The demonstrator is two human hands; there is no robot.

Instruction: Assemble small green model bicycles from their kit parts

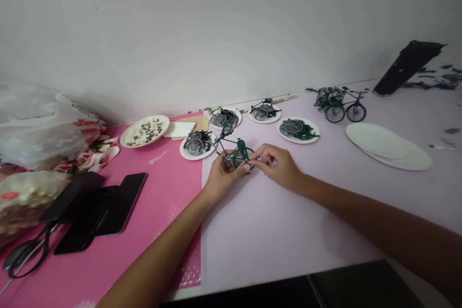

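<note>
A green model bicycle is held tilted above the table, one wheel raised toward the back. My left hand is closed around its lower part, with the thumb by the lower wheel. My right hand pinches with thumb and fingertips at the hub of that same wheel. Whether a small part sits between those fingertips is too small to tell. Just behind the left hand, a white plate carries grey wheels and dark parts. Another plate, with a grey wheel and green parts, lies beyond the right hand.
More model bicycles stand at the back right, near overlapping white plates and a leaning black object. Further parts plates line the wall. A bowl of small bits, phones and plastic bags are leftward.
</note>
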